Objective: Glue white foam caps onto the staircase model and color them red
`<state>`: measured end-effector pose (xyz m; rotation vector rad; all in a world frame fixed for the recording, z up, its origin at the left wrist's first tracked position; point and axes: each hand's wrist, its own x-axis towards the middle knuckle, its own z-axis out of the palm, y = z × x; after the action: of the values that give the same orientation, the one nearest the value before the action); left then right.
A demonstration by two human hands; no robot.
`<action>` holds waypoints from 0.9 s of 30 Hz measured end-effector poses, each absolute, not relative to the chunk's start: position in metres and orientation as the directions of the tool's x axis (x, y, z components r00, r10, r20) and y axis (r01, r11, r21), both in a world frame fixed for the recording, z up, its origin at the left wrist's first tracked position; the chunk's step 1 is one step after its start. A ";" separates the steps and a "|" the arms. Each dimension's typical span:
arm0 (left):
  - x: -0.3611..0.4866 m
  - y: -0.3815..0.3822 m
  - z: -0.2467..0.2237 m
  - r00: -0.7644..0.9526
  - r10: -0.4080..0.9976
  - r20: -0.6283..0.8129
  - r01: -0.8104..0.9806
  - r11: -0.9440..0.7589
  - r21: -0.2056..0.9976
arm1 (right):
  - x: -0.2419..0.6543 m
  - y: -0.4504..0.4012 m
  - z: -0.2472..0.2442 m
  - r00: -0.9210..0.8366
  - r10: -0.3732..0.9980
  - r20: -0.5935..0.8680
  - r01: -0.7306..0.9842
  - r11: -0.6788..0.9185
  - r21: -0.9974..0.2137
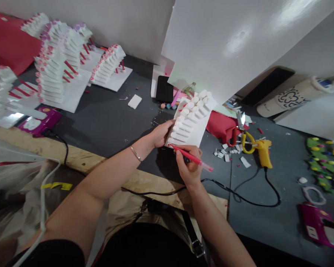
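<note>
A white stepped paper model (pixel 193 116) on a white base card stands tilted in front of me, its rows of rounded white pieces mostly uncoloured. Around its left edge is my left hand (pixel 163 134), thumb and fingers closed on it. My right hand (pixel 189 165) grips a red pen (pixel 193 157) with a clear end. The pen's tip touches the model's lowest row at the near left, where a small red mark shows. Part of my right hand's fingers is hidden behind the pen.
Similar models with pink-red tips (pixel 50 74) stand at the left. Scissors (pixel 246 139), a yellow glue gun (pixel 264 152) and white paper scraps (pixel 225 152) lie to the right. A black cord (pixel 167 193) crosses the front edge. Purple power strips (pixel 41 120) sit left and right.
</note>
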<state>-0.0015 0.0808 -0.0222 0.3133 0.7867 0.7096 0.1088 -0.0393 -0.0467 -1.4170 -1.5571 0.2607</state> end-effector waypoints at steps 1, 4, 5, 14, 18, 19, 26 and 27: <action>-0.002 0.081 -0.023 0.500 0.686 -0.528 -0.464 0.727 0.505 | 0.109 -0.039 -0.047 0.151 0.853 0.500 0.646 0.297 -0.703; -0.002 0.081 -0.024 0.505 0.697 -0.509 -0.469 0.717 0.517 | 0.109 -0.039 -0.046 0.146 0.858 0.493 0.658 0.288 -0.695; -0.002 0.081 -0.024 0.502 0.699 -0.510 -0.467 0.715 0.520 | 0.109 -0.039 -0.046 0.152 0.856 0.495 0.659 0.285 -0.696; -0.003 0.083 -0.020 0.504 0.692 -0.517 -0.455 0.722 0.522 | 0.109 -0.040 -0.046 0.131 0.840 0.527 0.648 0.330 -0.686; -0.004 0.084 -0.023 0.510 0.686 -0.519 -0.451 0.727 0.518 | 0.111 -0.042 -0.047 0.134 0.843 0.521 0.655 0.319 -0.685; -0.004 0.084 -0.023 0.510 0.685 -0.520 -0.451 0.728 0.516 | 0.111 -0.042 -0.048 0.147 0.843 0.517 0.658 0.307 -0.687; -0.003 0.085 -0.027 0.519 0.702 -0.488 -0.461 0.710 0.532 | 0.111 -0.042 -0.047 0.148 0.847 0.511 0.667 0.296 -0.684; -0.004 0.086 -0.027 0.522 0.705 -0.479 -0.466 0.707 0.532 | 0.111 -0.042 -0.047 0.147 0.846 0.513 0.666 0.299 -0.684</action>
<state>-0.0036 0.0855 -0.0275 0.3604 0.7334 0.7197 0.1108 -0.0419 -0.0469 -1.4257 -1.5761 0.2278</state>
